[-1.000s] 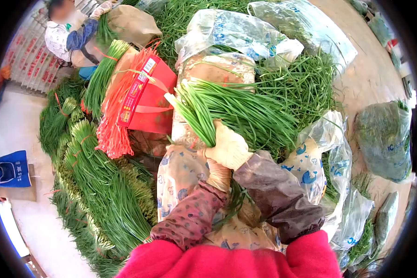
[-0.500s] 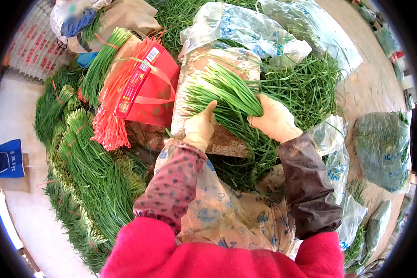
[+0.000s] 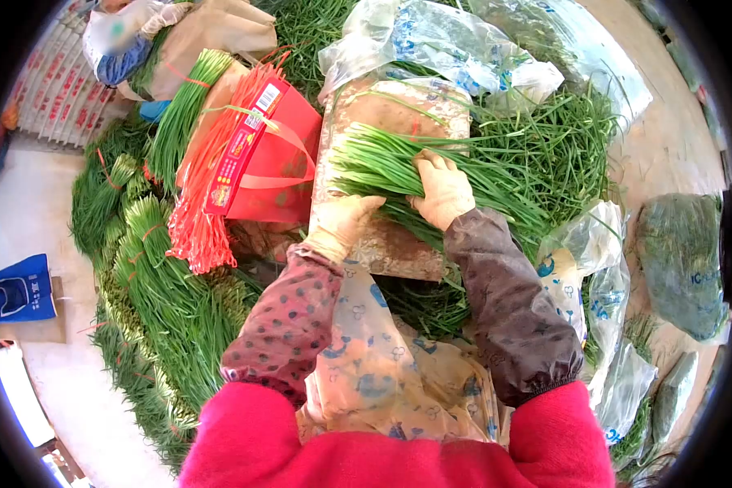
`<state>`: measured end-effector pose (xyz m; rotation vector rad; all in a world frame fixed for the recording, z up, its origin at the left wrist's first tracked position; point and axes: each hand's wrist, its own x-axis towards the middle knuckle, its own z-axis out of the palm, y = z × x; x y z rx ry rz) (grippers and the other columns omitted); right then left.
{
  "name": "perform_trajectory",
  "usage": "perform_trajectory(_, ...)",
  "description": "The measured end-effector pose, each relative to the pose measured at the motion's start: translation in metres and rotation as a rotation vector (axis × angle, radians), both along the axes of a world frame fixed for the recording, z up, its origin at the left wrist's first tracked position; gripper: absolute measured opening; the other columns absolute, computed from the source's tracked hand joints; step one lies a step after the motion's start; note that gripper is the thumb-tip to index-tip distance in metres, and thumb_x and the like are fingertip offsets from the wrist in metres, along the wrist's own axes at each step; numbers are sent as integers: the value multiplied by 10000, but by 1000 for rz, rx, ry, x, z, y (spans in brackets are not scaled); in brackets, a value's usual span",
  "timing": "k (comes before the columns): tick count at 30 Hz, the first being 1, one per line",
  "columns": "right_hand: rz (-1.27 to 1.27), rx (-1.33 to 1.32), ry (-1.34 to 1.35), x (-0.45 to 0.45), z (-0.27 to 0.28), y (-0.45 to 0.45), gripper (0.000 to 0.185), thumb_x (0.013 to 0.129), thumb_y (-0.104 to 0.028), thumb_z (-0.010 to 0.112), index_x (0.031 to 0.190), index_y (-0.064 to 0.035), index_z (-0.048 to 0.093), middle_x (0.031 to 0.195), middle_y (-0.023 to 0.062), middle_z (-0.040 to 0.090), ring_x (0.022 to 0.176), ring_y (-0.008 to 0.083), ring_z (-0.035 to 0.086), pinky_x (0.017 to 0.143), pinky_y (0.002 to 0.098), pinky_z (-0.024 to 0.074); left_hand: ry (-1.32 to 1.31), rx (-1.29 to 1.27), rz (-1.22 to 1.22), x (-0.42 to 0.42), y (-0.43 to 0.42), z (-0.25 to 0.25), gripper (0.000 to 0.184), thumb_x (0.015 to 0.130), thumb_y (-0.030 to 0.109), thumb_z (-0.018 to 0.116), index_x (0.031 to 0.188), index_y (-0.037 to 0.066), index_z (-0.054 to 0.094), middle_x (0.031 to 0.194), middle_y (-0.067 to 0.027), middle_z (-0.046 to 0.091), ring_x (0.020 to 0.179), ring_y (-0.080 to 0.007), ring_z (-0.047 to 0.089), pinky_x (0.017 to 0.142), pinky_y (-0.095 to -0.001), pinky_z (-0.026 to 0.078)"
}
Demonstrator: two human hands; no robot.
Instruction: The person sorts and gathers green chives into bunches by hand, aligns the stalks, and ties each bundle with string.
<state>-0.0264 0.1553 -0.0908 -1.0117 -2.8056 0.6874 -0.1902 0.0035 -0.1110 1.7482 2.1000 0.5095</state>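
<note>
A loose bunch of garlic chives (image 3: 386, 163) lies across a worn board (image 3: 333, 138), pale stem ends to the left and green leaves trailing right. My gloved right hand (image 3: 443, 191) is closed over the middle of the bunch, fingers on top. At the lower left edge of the bunch is my gloved left hand (image 3: 342, 224), its thumb stretched out to the right against the stems; its other fingers are partly hidden. Left of the board sits a red bag (image 3: 281, 154) with a bundle of red ties (image 3: 207, 195) over it.
Tied chive bundles (image 3: 171, 276) are piled at the left. Loose chives (image 3: 545, 163) heap up behind and right of the board, under clear plastic bags (image 3: 447, 49). A filled bag (image 3: 681, 260) stands at the far right. Another person's gloved hand (image 3: 167, 18) shows at the top left.
My right hand has shifted left and turned over the top of the bunch. The bunch now lies flatter across the board. My left thumb has swung from pointing up to pointing right.
</note>
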Motion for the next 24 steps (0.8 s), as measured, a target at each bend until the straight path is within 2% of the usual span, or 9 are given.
perform_trajectory(3,-33,-45,17,0,-7,1,605,715,-295,752,1241,-96,530,1346,105,473,1206,319,475,994,393,421,-2,-49,-1,-14,-16,9,219,855,126,602,1062,118,673,908,-132,683,848,-301,660,731,-364,529)
perform_trajectory(5,2,-192,35,2,-6,14,647,737,-357,729,1274,-69,511,1373,140,446,1235,348,444,1031,406,386,-38,150,89,-24,-29,0,221,811,114,609,1019,143,678,888,-121,684,845,-313,657,715,-399,526)
perform_trajectory(8,34,-282,-5,1,-3,27,673,752,-369,711,1302,-49,491,1390,158,425,1245,363,429,1046,409,368,-152,238,170,-13,-24,15,167,861,118,609,1014,87,667,869,-119,695,799,-266,676,697,-347,533)
perform_trajectory(10,36,-338,-8,1,-4,29,696,761,-383,702,1321,-36,476,1404,166,409,1251,370,419,1054,409,355,-719,242,483,-1,-9,17,164,909,151,591,1006,31,646,774,-120,681,621,-185,641,558,-290,503)
perform_trajectory(11,37,-337,-11,2,-4,29,696,761,-383,702,1321,-36,476,1404,166,409,1251,370,419,1054,409,355,-721,243,485,0,-3,21,164,909,151,591,1006,31,646,774,-120,681,621,-185,641,558,-290,503)
perform_trajectory(13,25,-336,22,3,-8,27,691,761,-386,703,1314,-37,482,1401,165,410,1251,368,418,1054,405,352,-1003,-85,807,0,13,31,212,920,147,585,1034,-28,622,716,-105,651,457,-103,521,428,-245,404)
perform_trajectory(14,25,-337,20,4,-10,26,691,761,-386,703,1314,-37,482,1401,165,410,1251,368,418,1054,405,352,-987,-103,810,0,19,22,218,902,177,609,1003,-17,617,644,-102,620,367,-106,410,368,-266,337)
perform_trajectory(19,45,-299,104,8,-17,26,668,760,-383,703,1299,-44,499,1388,153,421,1244,363,422,1048,405,355,-1161,-234,886,1,38,7,256,881,199,625,1014,-19,618,640,-110,630,377,-96,364,364,-255,304)
perform_trajectory(24,24,-260,107,9,-16,21,659,750,-370,715,1291,-56,507,1376,138,437,1233,354,433,1033,406,370,-1342,-207,828,-2,34,0,248,916,231,573,1080,45,585,713,-42,624,432,-77,334,490,-272,354)
